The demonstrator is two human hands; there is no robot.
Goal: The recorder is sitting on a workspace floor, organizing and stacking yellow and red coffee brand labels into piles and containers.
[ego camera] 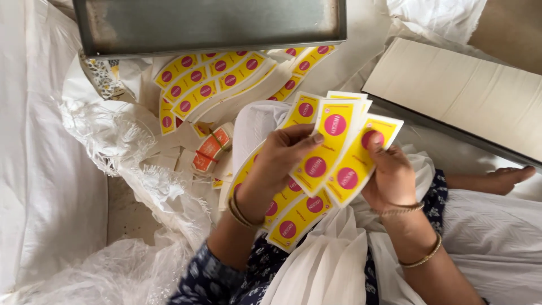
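My left hand (276, 164) and my right hand (389, 178) together hold a fanned bunch of yellow paper labels with pink round spots (330, 152). The left thumb presses on the middle label; the right thumb rests on the rightmost one. More of the same labels hang below my hands over my lap (296, 217). Both wrists wear thin bangles. A loose heap of the same yellow labels (206, 85) lies on the white cloth ahead of me, beyond my hands.
A grey metal tray (209, 22) sits at the top edge. A long flat cardboard box (463, 93) lies at the right. A small orange-and-white bundle (210, 149) lies left of my hands. White woven sacking (51, 169) and clear plastic (118, 277) cover the left. A bare foot (505, 178) shows at right.
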